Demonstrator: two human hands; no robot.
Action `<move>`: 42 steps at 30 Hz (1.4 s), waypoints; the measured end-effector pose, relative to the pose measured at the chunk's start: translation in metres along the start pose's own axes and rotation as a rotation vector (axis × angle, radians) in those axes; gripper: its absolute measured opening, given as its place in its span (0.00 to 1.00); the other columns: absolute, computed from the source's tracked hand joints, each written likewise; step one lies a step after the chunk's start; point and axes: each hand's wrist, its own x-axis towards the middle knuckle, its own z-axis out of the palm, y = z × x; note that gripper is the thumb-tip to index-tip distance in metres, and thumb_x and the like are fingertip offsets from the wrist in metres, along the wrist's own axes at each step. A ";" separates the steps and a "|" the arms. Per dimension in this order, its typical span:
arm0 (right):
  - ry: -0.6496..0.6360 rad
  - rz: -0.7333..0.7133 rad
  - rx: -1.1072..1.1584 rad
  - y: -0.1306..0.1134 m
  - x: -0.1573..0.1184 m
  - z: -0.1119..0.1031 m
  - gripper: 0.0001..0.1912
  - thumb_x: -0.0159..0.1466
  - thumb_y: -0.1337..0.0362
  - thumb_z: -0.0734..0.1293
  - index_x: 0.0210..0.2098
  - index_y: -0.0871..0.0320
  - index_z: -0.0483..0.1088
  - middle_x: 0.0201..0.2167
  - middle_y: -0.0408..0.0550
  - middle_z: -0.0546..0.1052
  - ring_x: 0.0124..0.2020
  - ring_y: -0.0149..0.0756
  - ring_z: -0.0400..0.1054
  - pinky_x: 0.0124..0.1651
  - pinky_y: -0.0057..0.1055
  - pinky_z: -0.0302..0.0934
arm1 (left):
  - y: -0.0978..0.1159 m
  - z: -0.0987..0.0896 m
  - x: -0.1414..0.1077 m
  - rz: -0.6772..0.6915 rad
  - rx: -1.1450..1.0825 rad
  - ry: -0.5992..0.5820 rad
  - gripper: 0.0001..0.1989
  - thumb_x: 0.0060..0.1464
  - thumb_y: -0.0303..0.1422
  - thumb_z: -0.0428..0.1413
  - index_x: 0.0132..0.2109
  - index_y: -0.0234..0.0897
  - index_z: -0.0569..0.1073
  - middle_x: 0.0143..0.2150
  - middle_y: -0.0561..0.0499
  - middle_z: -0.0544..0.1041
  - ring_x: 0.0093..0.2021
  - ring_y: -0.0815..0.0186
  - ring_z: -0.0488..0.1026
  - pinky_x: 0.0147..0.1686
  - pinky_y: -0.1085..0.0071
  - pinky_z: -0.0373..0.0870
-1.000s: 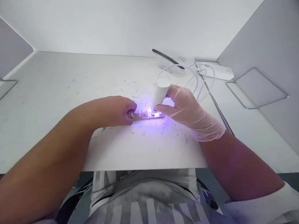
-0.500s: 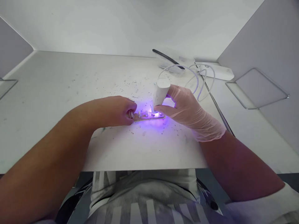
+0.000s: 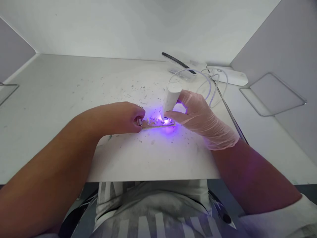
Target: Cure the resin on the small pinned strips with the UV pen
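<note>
A thin flat strip (image 3: 158, 126) carrying several small shiny clear pieces lies low over the white table. My left hand (image 3: 128, 117), bare, is closed round the strip's left end, which its fingers hide. In my right hand (image 3: 195, 110), covered by a thin clear glove, is a white handheld UV lamp (image 3: 171, 97). The lamp tilts downward, its lower end close above the strip's right half, and purple light spreads over the strip and tabletop there. Whether the lamp touches the pieces I cannot tell.
Dark specks are scattered over the white table (image 3: 153, 158). Toward the back right lie a dark curved nail file (image 3: 178, 62), clear plastic packaging (image 3: 184, 74), a looped white cable (image 3: 210, 87) and a long white device (image 3: 230, 75). A wire frame (image 3: 272, 94) is at the right wall.
The lamp in my right hand has shifted slightly to the right along the strip, and the purple glow with it. My left hand stays where it was.
</note>
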 end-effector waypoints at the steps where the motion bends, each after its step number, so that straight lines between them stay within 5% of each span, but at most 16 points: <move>1: -0.003 0.000 0.003 0.000 0.000 0.000 0.04 0.62 0.66 0.72 0.36 0.55 0.74 0.36 0.44 0.80 0.37 0.38 0.75 0.43 0.38 0.67 | 0.000 0.000 0.000 -0.001 -0.002 -0.001 0.03 0.48 0.35 0.57 0.32 0.44 0.71 0.36 0.51 0.79 0.34 0.61 0.75 0.34 0.63 0.62; 42: 0.011 -0.047 -0.013 0.004 0.001 0.000 0.04 0.62 0.63 0.71 0.37 0.55 0.75 0.34 0.44 0.79 0.34 0.35 0.73 0.39 0.35 0.66 | 0.001 -0.001 -0.001 0.011 0.003 0.002 0.03 0.49 0.36 0.57 0.32 0.44 0.71 0.35 0.50 0.79 0.33 0.61 0.74 0.34 0.63 0.60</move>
